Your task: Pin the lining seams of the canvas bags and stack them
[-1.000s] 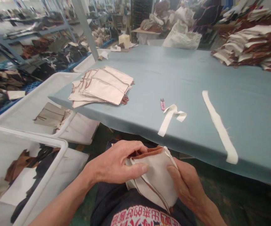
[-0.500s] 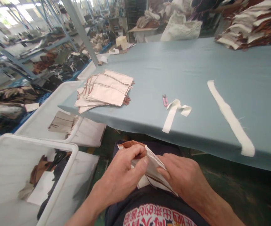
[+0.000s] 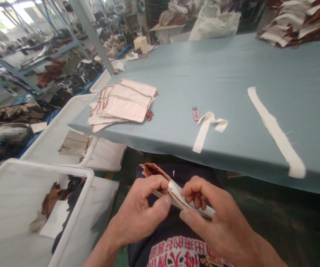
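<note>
Over my lap, my left hand [image 3: 140, 213] and my right hand [image 3: 214, 218] both pinch a small cream fabric piece with brown lining [image 3: 173, 191]. The piece is folded narrow between my fingers, its brown end sticking out toward the upper left. Both hands are closed on it, below the near edge of the blue-grey table [image 3: 232, 81]. On the table lie a stack of similar cream pieces [image 3: 123, 104], small pink thread snips [image 3: 195, 113], a short folded cream strip [image 3: 207, 128] and a long cream strip [image 3: 276, 131].
White bins [image 3: 15, 200] with fabric scraps stand at the left, beside my knee. Piles of cream and brown pieces [image 3: 301, 20] sit at the table's far right. A white bag [image 3: 214, 22] and shelving with fabric lie beyond.
The fabric piece has gone from spread flat between my hands to folded narrow, and both hands have closed tighter round it. The camera has tilted slightly.
</note>
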Demonstrator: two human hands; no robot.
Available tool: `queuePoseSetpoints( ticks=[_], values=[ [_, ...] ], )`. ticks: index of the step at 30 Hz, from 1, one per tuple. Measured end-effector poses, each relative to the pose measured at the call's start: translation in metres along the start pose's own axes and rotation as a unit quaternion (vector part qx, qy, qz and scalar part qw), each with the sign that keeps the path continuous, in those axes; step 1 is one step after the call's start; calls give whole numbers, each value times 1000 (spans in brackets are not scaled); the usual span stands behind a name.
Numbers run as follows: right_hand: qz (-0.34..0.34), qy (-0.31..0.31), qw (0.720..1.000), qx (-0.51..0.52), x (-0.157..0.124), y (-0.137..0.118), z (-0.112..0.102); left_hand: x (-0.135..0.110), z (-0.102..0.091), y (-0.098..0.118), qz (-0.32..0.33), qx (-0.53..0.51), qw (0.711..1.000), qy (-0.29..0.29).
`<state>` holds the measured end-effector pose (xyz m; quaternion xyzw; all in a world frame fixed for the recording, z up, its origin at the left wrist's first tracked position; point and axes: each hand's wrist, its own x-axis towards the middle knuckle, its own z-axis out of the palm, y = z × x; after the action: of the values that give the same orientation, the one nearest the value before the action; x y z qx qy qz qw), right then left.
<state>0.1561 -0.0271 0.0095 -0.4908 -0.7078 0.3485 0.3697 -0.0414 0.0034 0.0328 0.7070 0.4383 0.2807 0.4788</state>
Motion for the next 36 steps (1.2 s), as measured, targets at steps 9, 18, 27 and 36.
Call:
queuePoseSetpoints(
  ticks=[9, 18, 27, 36],
  values=[
    [180, -160, 946, 217, 7, -2, 2, -7, 2, -14, 20, -89, 993, -68],
    [208, -217, 917, 263, 8, 9, 6, -12, 1, -23, 9, -80, 993, -86],
    [44, -115, 991, -50, 5, 4, -1, -14, 14, -28, -38, -77, 996, -13],
    [-86, -48, 980, -175, 10, 2, -5, -15, 22, -19, -29, -46, 998, 15]
  ],
)
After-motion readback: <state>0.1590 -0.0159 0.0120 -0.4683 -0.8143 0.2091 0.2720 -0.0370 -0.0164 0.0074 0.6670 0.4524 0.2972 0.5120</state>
